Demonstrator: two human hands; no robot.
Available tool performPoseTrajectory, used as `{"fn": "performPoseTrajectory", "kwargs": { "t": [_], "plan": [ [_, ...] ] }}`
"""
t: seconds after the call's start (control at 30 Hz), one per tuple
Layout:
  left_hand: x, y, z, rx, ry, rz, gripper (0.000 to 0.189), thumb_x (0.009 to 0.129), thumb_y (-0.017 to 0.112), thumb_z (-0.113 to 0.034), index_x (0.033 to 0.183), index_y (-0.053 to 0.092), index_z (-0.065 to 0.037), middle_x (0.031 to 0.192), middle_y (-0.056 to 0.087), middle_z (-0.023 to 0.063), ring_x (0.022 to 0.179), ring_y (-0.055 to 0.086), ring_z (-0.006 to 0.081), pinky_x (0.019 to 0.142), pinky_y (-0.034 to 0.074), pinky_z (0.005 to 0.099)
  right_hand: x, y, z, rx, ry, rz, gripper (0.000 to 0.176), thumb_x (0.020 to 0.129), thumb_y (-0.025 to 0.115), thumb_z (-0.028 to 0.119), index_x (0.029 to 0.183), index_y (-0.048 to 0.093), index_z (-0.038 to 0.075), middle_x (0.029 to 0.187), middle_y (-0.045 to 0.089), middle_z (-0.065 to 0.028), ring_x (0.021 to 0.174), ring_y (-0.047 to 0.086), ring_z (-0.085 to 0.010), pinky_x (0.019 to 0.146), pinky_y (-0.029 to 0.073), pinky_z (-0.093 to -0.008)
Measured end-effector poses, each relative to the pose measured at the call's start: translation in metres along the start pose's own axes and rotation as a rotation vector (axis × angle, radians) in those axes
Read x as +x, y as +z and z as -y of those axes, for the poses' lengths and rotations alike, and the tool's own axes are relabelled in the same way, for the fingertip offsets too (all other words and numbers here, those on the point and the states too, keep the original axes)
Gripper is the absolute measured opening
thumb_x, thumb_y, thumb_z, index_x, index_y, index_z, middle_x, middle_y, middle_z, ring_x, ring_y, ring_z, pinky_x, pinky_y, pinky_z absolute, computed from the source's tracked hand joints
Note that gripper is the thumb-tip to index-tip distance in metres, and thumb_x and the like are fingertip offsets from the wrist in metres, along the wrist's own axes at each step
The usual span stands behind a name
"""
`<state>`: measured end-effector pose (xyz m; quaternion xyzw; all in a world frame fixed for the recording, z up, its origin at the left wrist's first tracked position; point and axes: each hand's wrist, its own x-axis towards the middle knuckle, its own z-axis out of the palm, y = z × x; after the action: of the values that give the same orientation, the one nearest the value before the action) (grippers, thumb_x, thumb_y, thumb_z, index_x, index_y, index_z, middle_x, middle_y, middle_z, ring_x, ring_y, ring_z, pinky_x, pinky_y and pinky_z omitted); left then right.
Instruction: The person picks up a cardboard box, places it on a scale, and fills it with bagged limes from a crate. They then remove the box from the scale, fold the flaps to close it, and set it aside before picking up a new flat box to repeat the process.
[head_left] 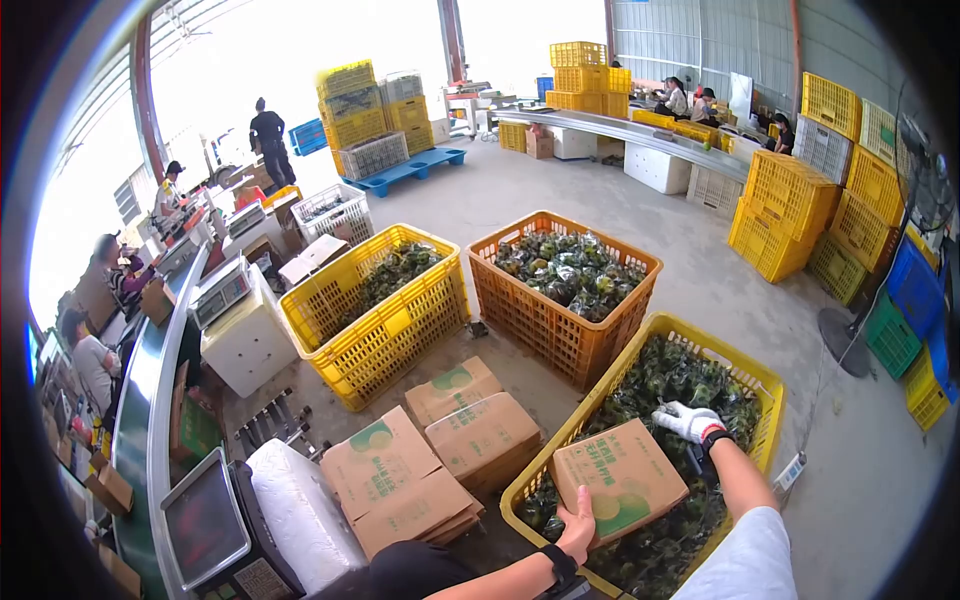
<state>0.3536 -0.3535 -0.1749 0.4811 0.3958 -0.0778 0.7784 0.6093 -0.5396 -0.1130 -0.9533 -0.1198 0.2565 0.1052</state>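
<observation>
Left hand clamped on near edge of cardboard box, gloved right hand closed on its far corner. Box rests on bagged greens in near-right yellow crate. Orange crate just beyond; flat cartons stacked close left.

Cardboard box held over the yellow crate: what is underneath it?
Under the cardboard box lies green produce in clear bags, filling the yellow crate and showing on every side. The bags directly beneath the box and the crate's floor are covered.
</observation>
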Motion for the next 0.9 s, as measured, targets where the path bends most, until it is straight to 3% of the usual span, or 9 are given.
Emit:
{"fn": "performPoseTrajectory", "kwargs": {
  "t": [0.23, 0.27, 0.43, 0.5, 0.57, 0.6, 0.67, 0.73, 0.9],
  "plan": [
    [0.002, 0.006, -0.003, -0.073, -0.014, -0.054, 0.105, 0.094, 0.051, -0.072, 0.158, 0.004, -0.004, 0.154, 0.032, 0.0189, 0.14, 0.035, 0.0299, 0.116, 0.028, 0.0405, 0.028, 0.095, -0.047, 0.703, -0.428, 0.128, 0.065, 0.107, 0.038, 0.052, 0.153, 0.041, 0.006, 0.15, 0.052, -0.0101, 0.137, 0.048, -0.0224, 0.115, 0.035, -0.0353],
    [0.007, 0.002, -0.002, -0.088, -0.046, -0.054, 0.104, 0.093, 0.052, -0.072, 0.158, 0.006, -0.006, 0.154, 0.032, 0.018, 0.141, 0.035, 0.0299, 0.115, 0.03, 0.0408, 0.01, 0.1, -0.031, 1.325, -0.078, 0.548, 0.061, 0.11, 0.031, 0.048, 0.154, 0.04, 0.006, 0.149, 0.052, -0.0076, 0.133, 0.05, -0.0204, 0.114, 0.037, -0.0339],
    [-0.03, -0.021, -0.04, -0.177, -0.113, 0.282, 0.101, 0.091, 0.054, -0.075, 0.159, 0.011, -0.015, 0.157, 0.033, 0.0111, 0.142, 0.035, 0.0293, 0.114, 0.033, 0.05, -0.103, 0.053, 0.032, 1.549, -0.125, 0.457, 0.073, 0.104, 0.031, 0.064, 0.152, 0.043, 0.01, 0.147, 0.054, -0.0085, 0.125, 0.057, -0.0213, 0.106, 0.047, -0.0379],
    [-0.07, -0.023, -0.067, -0.156, -0.26, 0.294, 0.09, 0.091, 0.05, -0.077, 0.159, 0.025, -0.024, 0.157, 0.04, 0.0042, 0.146, 0.035, 0.0277, 0.115, 0.029, 0.0602, -0.148, 0.007, 0.063, 1.403, -0.248, 0.444, 0.08, 0.102, 0.029, 0.069, 0.153, 0.041, 0.009, 0.146, 0.055, -0.0078, 0.128, 0.056, -0.0202, 0.106, 0.046, -0.036],
    [-0.096, -0.041, -0.085, -0.254, -0.292, 0.441, 0.086, 0.089, 0.053, -0.077, 0.155, 0.036, -0.025, 0.156, 0.043, 0.0043, 0.144, 0.039, 0.0286, 0.115, 0.032, 0.061, -0.19, -0.042, 0.061, 0.095, -0.932, -0.159, 0.057, 0.104, 0.051, 0.017, 0.157, 0.033, 0.009, 0.144, 0.056, -0.0204, 0.117, 0.066, -0.0287, 0.101, 0.051, -0.0383],
    [-0.111, -0.049, -0.092, -0.335, -0.274, 0.5, 0.084, 0.09, 0.053, -0.075, 0.155, 0.036, -0.025, 0.155, 0.044, 0.0048, 0.142, 0.042, 0.0291, 0.113, 0.034, 0.0618, -0.197, -0.059, 0.079, -0.043, -0.948, -0.115, 0.069, 0.094, 0.05, -0.005, 0.158, 0.03, 0.011, 0.141, 0.056, -0.0256, 0.112, 0.068, -0.0341, 0.099, 0.053, -0.0386],
    [-0.137, -0.072, -0.107, -0.523, -0.197, 0.566, 0.081, 0.092, 0.052, -0.073, 0.154, 0.037, -0.024, 0.152, 0.046, 0.0055, 0.138, 0.047, 0.0295, 0.111, 0.039, 0.0614, -0.219, -0.084, 0.131, -0.128, -1.111, -0.2, 0.061, 0.097, 0.057, 0.011, 0.155, 0.037, 0.008, 0.138, 0.059, -0.0238, 0.118, 0.066, -0.0304, 0.099, 0.052, -0.0373],
    [-0.155, -0.11, -0.114, -0.65, -0.02, 0.57, 0.08, 0.093, 0.051, -0.071, 0.154, 0.037, -0.022, 0.151, 0.048, 0.0059, 0.136, 0.049, 0.0286, 0.11, 0.042, 0.0582, -0.293, -0.111, 0.251, 0.393, -0.592, 0.183, 0.068, 0.099, 0.061, 0.044, 0.151, 0.044, 0.004, 0.134, 0.063, -0.0147, 0.116, 0.063, -0.0186, 0.102, 0.048, -0.0317],
    [-0.192, -0.249, -0.126, -0.717, 0.664, 0.255, 0.085, 0.093, 0.042, -0.077, 0.152, 0.04, -0.016, 0.149, 0.05, 0.0065, 0.135, 0.05, 0.0257, 0.113, 0.04, 0.0463, -0.317, -0.08, 0.425, 0.0, -1.068, 0.212, 0.081, 0.09, 0.066, 0.048, 0.155, 0.038, 0.009, 0.134, 0.061, -0.0189, 0.12, 0.061, -0.0259, 0.104, 0.046, -0.0312]
  ]
}}
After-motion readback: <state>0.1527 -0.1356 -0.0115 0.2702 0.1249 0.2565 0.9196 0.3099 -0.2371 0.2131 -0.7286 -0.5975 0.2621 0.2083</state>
